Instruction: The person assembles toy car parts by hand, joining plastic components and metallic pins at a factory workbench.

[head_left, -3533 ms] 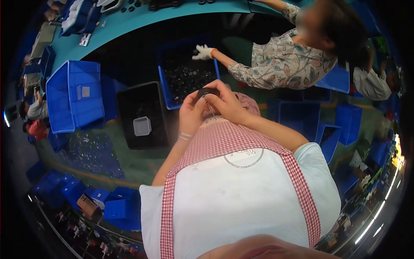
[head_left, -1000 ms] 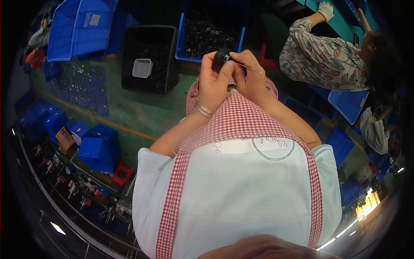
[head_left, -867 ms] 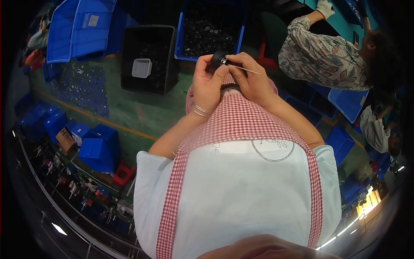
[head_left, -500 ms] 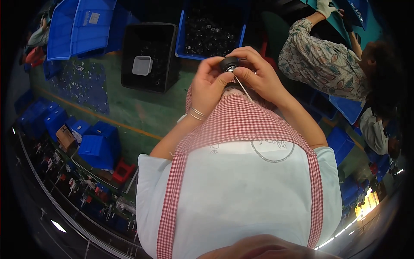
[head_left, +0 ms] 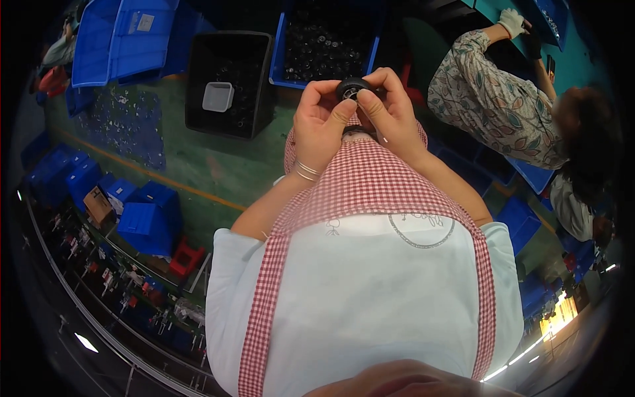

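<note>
Between my two hands is a small black wheel (head_left: 352, 85) with a shiny hub, held out in front of my waist. My left hand (head_left: 317, 126) grips its left side, the fingers curled behind and the thumb on the hub face. From the other side my right hand (head_left: 395, 122) closes on the same wheel, its thumb tip next to the left one. A short pale tip shows below the right thumb; whether that hand also holds a thin rod is hard to make out. Beyond the wheel a blue bin (head_left: 291, 84) contains many similar dark wheels.
Left of that bin stands a black tub (head_left: 198, 126) with a small grey tray (head_left: 217, 97) and dark parts inside. Stacked blue crates (head_left: 137, 46) are at far left. At right a co-worker in a patterned sleeve (head_left: 489, 99) works at a green bench (head_left: 506, 46).
The wheel has tilted so its hub faces me more, and both thumbs have moved over it. The thin white rod that stuck out below the wheel no longer shows at full length.
</note>
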A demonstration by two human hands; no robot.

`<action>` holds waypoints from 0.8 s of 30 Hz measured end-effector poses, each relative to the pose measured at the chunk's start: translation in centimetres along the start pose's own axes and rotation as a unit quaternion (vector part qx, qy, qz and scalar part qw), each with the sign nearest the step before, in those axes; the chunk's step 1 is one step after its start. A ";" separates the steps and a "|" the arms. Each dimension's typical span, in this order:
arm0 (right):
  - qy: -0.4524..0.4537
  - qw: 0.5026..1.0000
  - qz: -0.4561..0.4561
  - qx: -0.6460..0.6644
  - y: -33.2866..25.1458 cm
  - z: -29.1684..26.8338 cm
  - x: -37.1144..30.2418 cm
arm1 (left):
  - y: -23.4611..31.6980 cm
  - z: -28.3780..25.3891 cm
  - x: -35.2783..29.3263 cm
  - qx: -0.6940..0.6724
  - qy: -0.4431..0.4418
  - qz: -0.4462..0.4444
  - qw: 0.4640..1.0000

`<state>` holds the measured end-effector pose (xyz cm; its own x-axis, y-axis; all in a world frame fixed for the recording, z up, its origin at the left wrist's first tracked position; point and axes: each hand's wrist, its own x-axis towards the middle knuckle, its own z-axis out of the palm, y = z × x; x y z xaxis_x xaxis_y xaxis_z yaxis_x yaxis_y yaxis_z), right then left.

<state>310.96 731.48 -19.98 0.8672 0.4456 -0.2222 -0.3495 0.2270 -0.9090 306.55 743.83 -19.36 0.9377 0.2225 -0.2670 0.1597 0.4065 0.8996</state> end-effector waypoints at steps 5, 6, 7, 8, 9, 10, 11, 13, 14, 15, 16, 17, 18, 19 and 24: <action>0.038 0.995 0.030 0.082 1.0 0.5 -0.1 | -0.4 0.0 0.5 -0.008 0.000 -0.041 0.999; 0.048 0.990 0.047 0.128 1.2 0.6 0.0 | -0.6 -0.1 0.7 -0.008 0.000 -0.039 0.999; 0.047 0.990 0.045 0.127 1.3 0.6 0.1 | -1.0 -0.3 0.8 -0.075 -0.002 -0.075 0.994; 0.032 0.988 0.047 0.143 1.3 0.5 0.1 | -1.4 -0.5 0.7 -0.139 -0.002 -0.113 0.984; 0.016 0.986 0.050 0.160 1.4 0.5 0.1 | -1.8 -0.9 0.7 -0.138 -0.002 -0.113 0.984; 0.016 0.986 0.050 0.161 1.3 0.4 0.0 | -2.2 -1.6 0.7 -0.178 -0.030 -0.099 0.979; -0.004 0.985 0.084 0.152 1.3 0.2 0.1 | -2.0 -1.8 0.9 -0.218 -0.060 -0.083 0.971; -0.024 0.982 0.117 0.143 0.7 -0.2 0.2 | -0.8 -1.7 0.3 -0.140 -0.033 -0.077 0.987; -0.035 0.982 0.148 0.112 -0.1 -0.3 0.3 | 0.0 -1.3 0.1 -0.063 -0.003 -0.070 0.996; -0.046 0.980 0.178 0.079 -0.6 -0.5 0.4 | 0.3 -1.3 -0.1 0.007 0.002 -0.037 0.999; -0.047 0.980 0.179 0.079 -0.8 -0.9 0.4 | 0.3 -1.5 -0.1 0.007 0.003 -0.038 0.999; -0.082 0.979 0.183 0.036 -0.9 -1.2 0.5 | 0.5 -1.7 -0.2 0.094 -0.020 -0.014 0.995; -0.117 0.976 0.186 -0.006 -1.0 -1.4 0.6 | 0.6 -1.8 -0.2 0.181 -0.042 0.009 0.983; -0.116 0.973 0.199 0.003 -1.4 -1.3 0.7 | 0.7 -1.8 -0.4 0.185 -0.043 0.017 0.982; -0.146 0.958 0.217 0.121 -1.4 -0.6 0.3 | 0.5 -1.5 -0.8 0.144 -0.012 0.025 0.989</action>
<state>311.94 730.78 -18.98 0.4980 0.7582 -0.4208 -0.7570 0.1435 -0.6374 305.42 745.22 -19.28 0.9535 0.2128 -0.2136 0.1900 0.1260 0.9737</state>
